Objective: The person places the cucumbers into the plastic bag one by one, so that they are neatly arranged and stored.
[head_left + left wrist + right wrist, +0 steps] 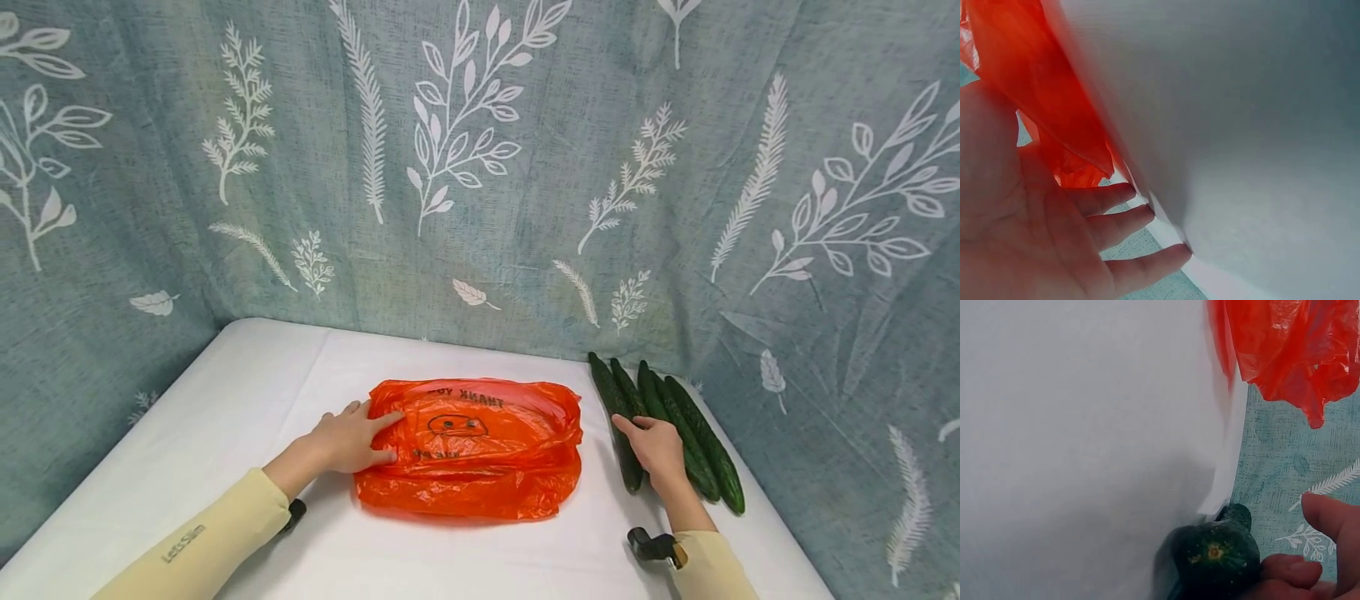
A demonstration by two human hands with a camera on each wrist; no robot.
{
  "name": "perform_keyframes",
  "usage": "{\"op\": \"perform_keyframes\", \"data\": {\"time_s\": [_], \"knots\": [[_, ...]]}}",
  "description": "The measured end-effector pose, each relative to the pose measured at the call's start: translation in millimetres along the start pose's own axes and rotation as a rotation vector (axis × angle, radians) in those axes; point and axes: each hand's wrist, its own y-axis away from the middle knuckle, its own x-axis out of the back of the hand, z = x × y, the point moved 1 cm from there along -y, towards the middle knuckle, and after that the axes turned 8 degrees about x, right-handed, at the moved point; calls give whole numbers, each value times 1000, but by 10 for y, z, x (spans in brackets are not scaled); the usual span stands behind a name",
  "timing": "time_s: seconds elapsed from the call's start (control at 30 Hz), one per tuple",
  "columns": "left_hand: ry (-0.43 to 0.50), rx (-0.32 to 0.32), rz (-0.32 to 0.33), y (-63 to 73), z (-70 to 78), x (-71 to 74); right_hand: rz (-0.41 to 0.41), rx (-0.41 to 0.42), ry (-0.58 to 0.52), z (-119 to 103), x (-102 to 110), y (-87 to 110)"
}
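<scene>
An orange-red plastic bag (pixel 480 483) with dark lettering and a drawn face lies in the middle of the white table. My left hand (pixel 341 440) rests at its left side with spread fingers, some over the bag. In the left wrist view, three fairly straight fingers extend past the bag (pixel 1041 69) and touch the tabletop. To the right, several long green cucumbers lie side by side. My right hand (pixel 660 452) is over the left ones, nearest the leftmost cucumber (pixel 628 467). In the right wrist view, fingers touch a cucumber's end (pixel 1217 559), while the thumb (pixel 1329 515) stands apart from it.
The white table (pixel 262 383) meets a blue-green curtain (pixel 465 283) with white leaf prints at the back and both sides. More cucumbers (pixel 720 467) lie near the table's right edge. A small black device (pixel 652 546) is on my right wrist.
</scene>
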Motion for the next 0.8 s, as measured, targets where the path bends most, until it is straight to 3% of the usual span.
{"op": "perform_keyframes", "data": {"time_s": [0.57, 0.8], "knots": [[-10, 33, -27, 8, 4, -26, 0, -19, 119, 12, -15, 25], [-9, 30, -30, 1, -10, -30, -6, -14, 106, -3, -27, 32]]}}
